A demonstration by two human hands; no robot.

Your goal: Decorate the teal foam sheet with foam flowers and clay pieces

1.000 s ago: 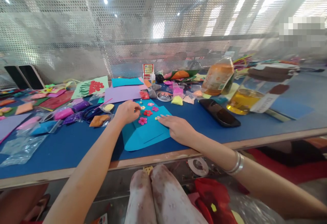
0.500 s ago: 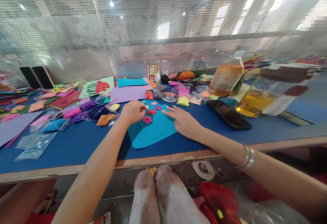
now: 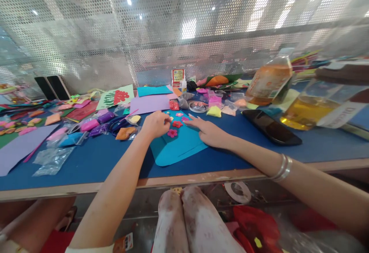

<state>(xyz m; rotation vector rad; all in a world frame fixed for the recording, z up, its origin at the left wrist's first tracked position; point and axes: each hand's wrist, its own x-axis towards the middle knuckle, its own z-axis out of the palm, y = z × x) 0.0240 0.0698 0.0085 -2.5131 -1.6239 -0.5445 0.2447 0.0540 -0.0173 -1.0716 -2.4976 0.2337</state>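
A bright blue sheet of paper lies on the blue-covered table, with several small clay flowers on it. Nearest me is a pink flower, and just beyond it a red flower. My left hand is closed at the sheet's left edge, thumb and fingers curled together; whatever they hold is too small or hidden. On the right side of the sheet my right hand lies with fingers stretched out, its fingertips beside a purple flower.
Colourful clay packets crowd the left. A black phone, a drink bottle and a jar of yellow liquid stand to the right. Behind are lilac paper and a perforated metal screen.
The camera view has turned slightly left, so everything sits further right in the picture. Both hands keep nearly the same pose over the blue sheet.
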